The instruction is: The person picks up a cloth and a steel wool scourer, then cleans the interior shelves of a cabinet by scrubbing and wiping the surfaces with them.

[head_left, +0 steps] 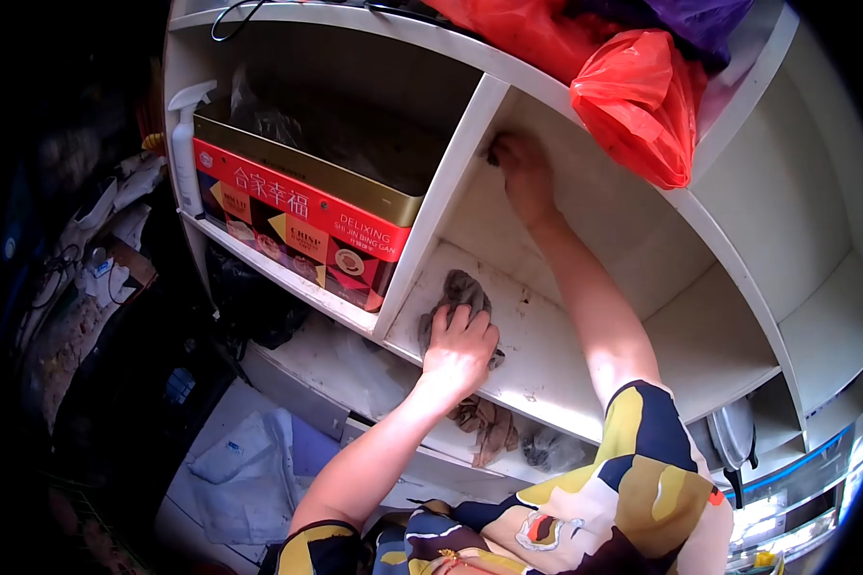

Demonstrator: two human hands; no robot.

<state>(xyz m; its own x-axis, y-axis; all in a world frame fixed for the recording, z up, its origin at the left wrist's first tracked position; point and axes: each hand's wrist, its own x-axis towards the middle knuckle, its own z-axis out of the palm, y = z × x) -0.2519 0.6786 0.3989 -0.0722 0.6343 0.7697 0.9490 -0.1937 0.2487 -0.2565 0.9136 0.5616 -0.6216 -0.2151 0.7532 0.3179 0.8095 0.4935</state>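
My left hand [462, 347] grips a crumpled grey cloth [464, 286] against the floor of a white shelf compartment [537, 331]. Dark specks and stains mark that floor around it. Higher up, my right hand [524, 171] reaches deep into the same compartment, near the top of its left divider. Its fingers are closed around something small and dark [495, 151], mostly hidden and too blurred to name.
Left of the divider, a red and gold biscuit tin [302, 206] fills a compartment beside a white spray bottle [184, 144]. A red plastic bag [642, 105] hangs over the upper shelf edge. Below lie a brown cloth [489, 429] and a clear plastic bag [551, 450].
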